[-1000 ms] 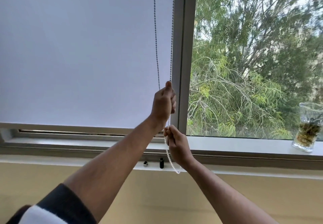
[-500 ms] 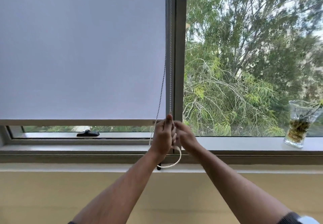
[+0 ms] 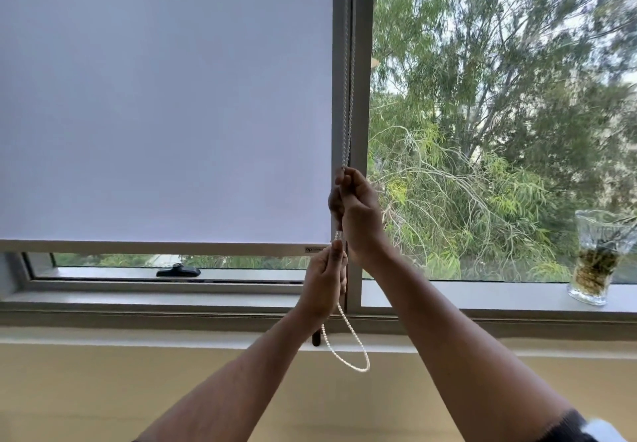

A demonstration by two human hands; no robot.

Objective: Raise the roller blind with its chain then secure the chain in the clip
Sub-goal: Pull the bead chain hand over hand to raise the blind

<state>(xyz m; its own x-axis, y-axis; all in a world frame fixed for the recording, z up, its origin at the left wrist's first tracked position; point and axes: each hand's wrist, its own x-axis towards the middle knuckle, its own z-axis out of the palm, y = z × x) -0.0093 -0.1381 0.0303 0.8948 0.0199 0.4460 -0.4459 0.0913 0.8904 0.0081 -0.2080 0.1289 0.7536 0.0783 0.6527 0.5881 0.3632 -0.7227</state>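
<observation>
Two panes fill the frame, and the roller blind covers most of the left one, its bottom bar sitting just above the sill with a strip of glass showing under it. Centre frame, the bead chain runs down along the window frame. The right hand is the upper one, fist wrapped round the chain. The left hand pinches it just below, and the loop dangles beneath. A glass vase stands on the sill at far right. A small dark clip peeks out behind the left wrist.
</observation>
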